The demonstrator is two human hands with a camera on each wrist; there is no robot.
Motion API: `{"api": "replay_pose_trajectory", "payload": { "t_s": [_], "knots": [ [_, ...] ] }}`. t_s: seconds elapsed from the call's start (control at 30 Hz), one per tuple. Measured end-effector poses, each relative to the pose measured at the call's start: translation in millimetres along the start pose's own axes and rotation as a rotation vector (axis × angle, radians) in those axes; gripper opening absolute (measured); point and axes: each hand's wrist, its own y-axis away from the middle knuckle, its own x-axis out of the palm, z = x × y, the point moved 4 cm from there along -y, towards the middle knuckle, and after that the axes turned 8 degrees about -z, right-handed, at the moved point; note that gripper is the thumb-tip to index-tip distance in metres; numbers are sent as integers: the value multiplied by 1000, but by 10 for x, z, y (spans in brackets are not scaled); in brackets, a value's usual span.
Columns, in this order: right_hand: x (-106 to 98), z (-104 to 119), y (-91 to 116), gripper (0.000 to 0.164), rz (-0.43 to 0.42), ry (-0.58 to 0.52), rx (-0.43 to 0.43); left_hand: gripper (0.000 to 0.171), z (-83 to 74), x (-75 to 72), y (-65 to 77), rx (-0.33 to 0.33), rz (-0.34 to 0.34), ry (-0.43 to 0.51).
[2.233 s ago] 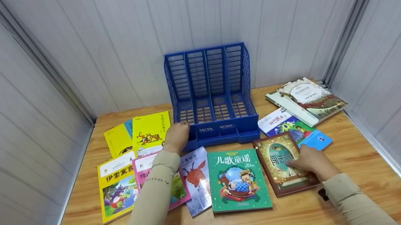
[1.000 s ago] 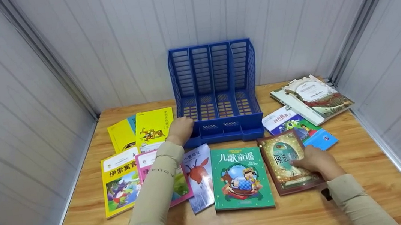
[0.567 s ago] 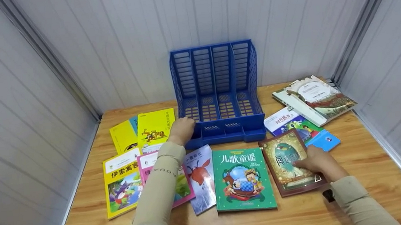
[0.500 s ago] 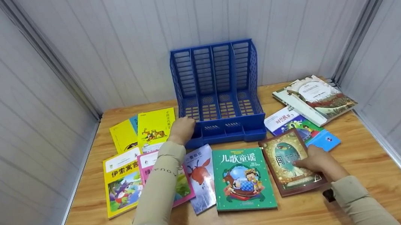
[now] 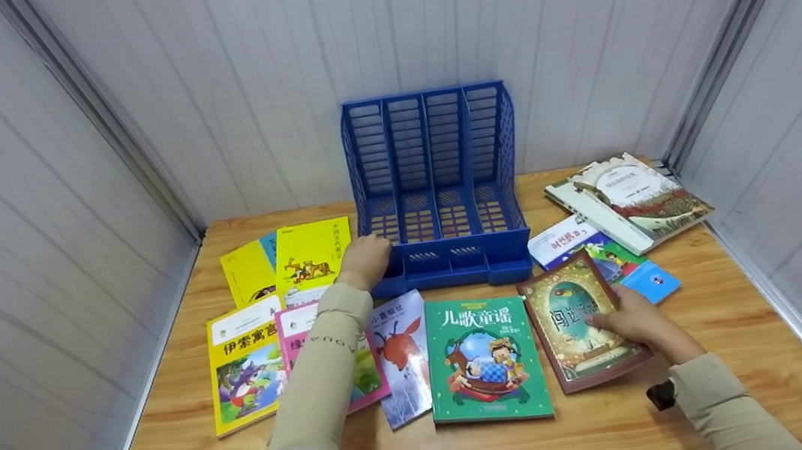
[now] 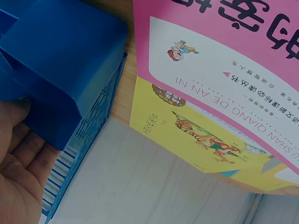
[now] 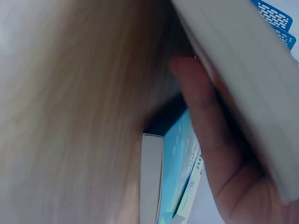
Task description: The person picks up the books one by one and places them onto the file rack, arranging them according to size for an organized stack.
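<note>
A blue file rack (image 5: 498,246) with several slots stands against the back wall. My left hand (image 5: 366,261) grips its front left corner; in the left wrist view the fingers of my left hand (image 6: 23,172) curl around the blue plastic wall. On the right, my right hand (image 5: 639,322) holds a brown storybook (image 5: 564,301) by its right edge, thumb on the cover. The right wrist view has the fingers under the book (image 7: 247,84), whose near side is tilted up off the table. A green nursery-rhyme book (image 5: 493,403) lies flat just left of it.
Left of the rack lie yellow books (image 5: 313,246), a yellow-framed fable book (image 5: 246,393), a pink book (image 5: 367,387) and a deer-cover book (image 5: 404,375). At right, a blue-and-purple book (image 5: 649,283) lies partly under pale hardcovers (image 5: 627,184). Walls enclose three sides.
The brown book's right side has risen from the table, tilting in my right hand. My left hand stays on the rack's corner. The head view has shifted slightly.
</note>
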Motion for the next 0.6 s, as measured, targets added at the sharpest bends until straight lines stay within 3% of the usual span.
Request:
{"api": "replay_pose_trajectory", "payload": {
  "t_s": [0.17, 0.37, 0.6],
  "knots": [
    [0, 8, 16, 80, -12, -55, -32, 26, 3, 5, 2, 1, 3, -3],
    [1, -6, 37, 96, -15, -133, 8, 26, 32, 36, 10, 4, 0, 1],
    [-63, 18, 89, 104, -40, -101, -15, 23, 68, 66, 53, 22, -81, 25]
  ]
}}
